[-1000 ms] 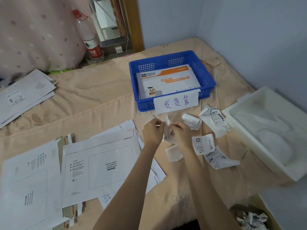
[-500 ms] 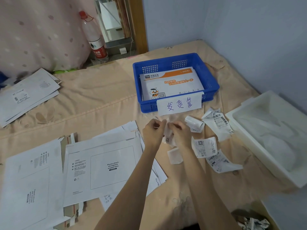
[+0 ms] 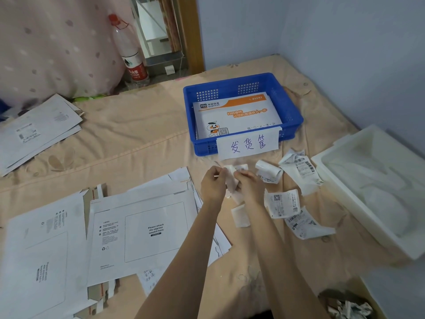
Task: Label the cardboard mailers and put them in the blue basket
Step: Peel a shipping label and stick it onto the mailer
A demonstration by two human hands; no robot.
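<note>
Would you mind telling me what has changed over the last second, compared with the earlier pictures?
Very little. The left hand and right hand still pinch the same label between them, working at it where they were before; nothing was picked up or let go. The blue basket, the mailer and the loose labels stayed put; only the camera shifted.

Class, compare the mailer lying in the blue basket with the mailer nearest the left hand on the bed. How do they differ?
The mailer in the blue basket shows an orange band and a cartoon figure; the mailer on the bed shows plain white with an outlined waybill box. The first lies inside the blue basket; the second lies on a loose pile of mailers. Both lie flat.
</note>
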